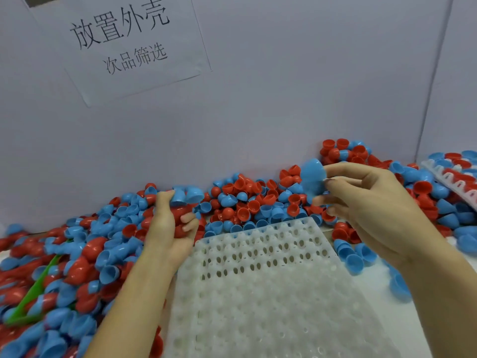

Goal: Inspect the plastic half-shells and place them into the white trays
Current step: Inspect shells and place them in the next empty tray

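Note:
A big heap of red and blue plastic half-shells (245,202) runs along the back wall and down the left side. An empty white tray (271,267) with rows of holes lies in the middle in front of me. My left hand (170,226) sits at the tray's far left corner, fingers curled round a clutch of red shells (182,215) with blue ones on top. My right hand (366,202) is raised above the tray's far right corner and pinches a blue half-shell (312,177) at its fingertips.
A second white tray (454,177) filled with red and blue shells lies at the far right. A green strip (33,293) pokes out of the heap at the left. A white partition (258,99) with a paper sign (124,42) closes the back.

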`<state>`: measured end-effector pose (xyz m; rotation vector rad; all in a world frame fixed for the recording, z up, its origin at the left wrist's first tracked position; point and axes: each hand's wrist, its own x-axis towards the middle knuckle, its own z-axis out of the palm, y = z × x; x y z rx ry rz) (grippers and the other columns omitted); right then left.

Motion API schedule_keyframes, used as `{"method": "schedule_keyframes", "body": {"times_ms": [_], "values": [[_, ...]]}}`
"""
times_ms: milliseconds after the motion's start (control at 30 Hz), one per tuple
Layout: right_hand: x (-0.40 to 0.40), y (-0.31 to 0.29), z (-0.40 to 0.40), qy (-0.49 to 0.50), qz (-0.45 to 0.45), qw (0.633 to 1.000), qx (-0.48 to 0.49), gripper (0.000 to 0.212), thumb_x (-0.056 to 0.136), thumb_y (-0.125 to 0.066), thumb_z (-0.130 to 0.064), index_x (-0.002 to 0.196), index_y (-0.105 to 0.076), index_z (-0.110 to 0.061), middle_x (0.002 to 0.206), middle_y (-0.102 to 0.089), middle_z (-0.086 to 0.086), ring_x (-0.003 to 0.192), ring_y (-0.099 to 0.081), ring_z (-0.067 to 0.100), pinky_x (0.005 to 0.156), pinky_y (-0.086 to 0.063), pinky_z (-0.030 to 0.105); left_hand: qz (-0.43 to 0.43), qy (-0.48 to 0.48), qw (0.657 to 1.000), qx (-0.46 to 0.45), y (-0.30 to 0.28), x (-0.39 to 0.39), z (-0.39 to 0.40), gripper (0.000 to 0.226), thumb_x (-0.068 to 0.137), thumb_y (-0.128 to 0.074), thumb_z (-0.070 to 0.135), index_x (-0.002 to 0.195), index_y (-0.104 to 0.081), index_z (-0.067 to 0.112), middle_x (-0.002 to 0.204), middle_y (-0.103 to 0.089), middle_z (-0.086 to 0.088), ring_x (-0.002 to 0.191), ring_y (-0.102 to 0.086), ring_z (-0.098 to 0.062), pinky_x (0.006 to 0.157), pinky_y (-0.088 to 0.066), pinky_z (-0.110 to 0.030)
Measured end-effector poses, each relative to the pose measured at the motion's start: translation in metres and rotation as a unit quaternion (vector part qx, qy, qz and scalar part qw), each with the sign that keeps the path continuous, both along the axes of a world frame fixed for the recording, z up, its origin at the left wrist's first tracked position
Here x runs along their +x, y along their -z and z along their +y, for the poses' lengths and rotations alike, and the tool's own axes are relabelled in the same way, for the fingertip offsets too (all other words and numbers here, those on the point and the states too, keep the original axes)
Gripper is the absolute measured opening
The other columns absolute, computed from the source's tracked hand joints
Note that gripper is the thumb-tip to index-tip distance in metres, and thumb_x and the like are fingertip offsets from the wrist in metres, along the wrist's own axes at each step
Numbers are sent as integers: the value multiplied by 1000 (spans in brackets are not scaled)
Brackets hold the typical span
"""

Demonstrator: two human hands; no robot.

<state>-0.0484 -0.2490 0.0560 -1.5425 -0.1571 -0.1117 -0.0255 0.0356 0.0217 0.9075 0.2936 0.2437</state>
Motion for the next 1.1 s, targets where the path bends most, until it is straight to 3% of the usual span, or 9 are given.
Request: {"method": "schedule_keyframes", "body": {"times_ms": [167, 333, 433, 667, 767, 867, 967, 1033, 1100], "values": [[-19, 36, -9, -61, 59, 996, -35, 27, 100, -54, -18, 89, -79, -18, 89, -76, 7, 72, -73, 21, 60, -57, 21, 22, -15, 993, -112, 35, -69, -29, 35, 92, -52, 21, 58, -48, 20, 57, -38, 7, 40, -31, -3, 32, -25, -15], [-49, 73, -29, -58, 58, 980, -181, 30, 81, -59, -52, 79, -79, -30, 78, -75, -5, 63, -69, 13, 55, -53, 19, 65, -10, 993, -102, 52, -97, -59, 25, 93, -55, 22, 69, -48, 17, 54, -41, 6, 37, -33, -3, 32, -27, -15], [-50, 73, -42, -62, 39, 982, -175, 36, 72, -65, -59, 78, -79, -26, 72, -73, 1, 56, -57, 20, 48, -43, 17, 48, 0, 994, -94, 49, -102, -68, 30, 93, -54, 22, 63, -49, 18, 54, -41, 5, 38, -34, -4, 33, -27, -15], [-53, 73, -49, -133, 32, 973, -187, 5, 78, -80, -26, 74, -79, -24, 78, -75, 4, 68, -71, 13, 47, -45, 17, 60, 79, 992, -83, 60, -120, -101, 21, 90, -57, 24, 70, -56, 19, 63, -53, 4, 38, -36, -5, 32, -30, -16], [-53, 77, -47, -143, 22, 972, -187, 14, 81, -74, -13, 72, -78, -23, 81, -76, 2, 77, -75, 17, 48, -47, 16, 51, 144, 988, -34, 62, -124, -113, 12, 75, -63, 27, 76, -54, 19, 62, -61, 4, 36, -38, -5, 32, -32, -15], [-49, 78, -48, -140, 23, 975, -170, 23, 81, -76, -1, 74, -72, -23, 81, -74, 1, 69, -71, 17, 51, -48, 18, 70, 154, 985, 13, 60, -117, -109, 27, 67, -64, 32, 84, -49, 17, 75, -72, -4, 34, -38, -5, 31, -31, -14], [-48, 77, -49, -124, 48, 978, -161, 34, 77, -75, 6, 85, -60, -23, 86, -73, 2, 57, -64, 17, 52, -49, 20, 77, 136, 988, 6, 57, -107, -98, 16, 67, -65, 31, 73, -59, 18, 67, -59, 0, 34, -38, -4, 30, -31, -13], [-52, 70, -50, -128, 38, 973, -188, 35, 78, -73, 5, 89, -59, -25, 84, -72, 1, 58, -64, 13, 53, -50, 20, 70, 133, 989, -3, 56, -104, -95, 12, 68, -65, 31, 67, -62, 19, 65, -57, 1, 34, -38, -3, 31, -31, -13], [-59, 59, -53, -142, 10, 954, -266, 30, 78, -73, -6, 89, -60, -31, 84, -72, -6, 68, -69, 12, 61, -56, 23, 71, 133, 989, 5, 57, -105, -96, 20, 68, -65, 31, 78, -55, 18, 77, -65, -4, 34, -38, -4, 31, -31, -13]]}}
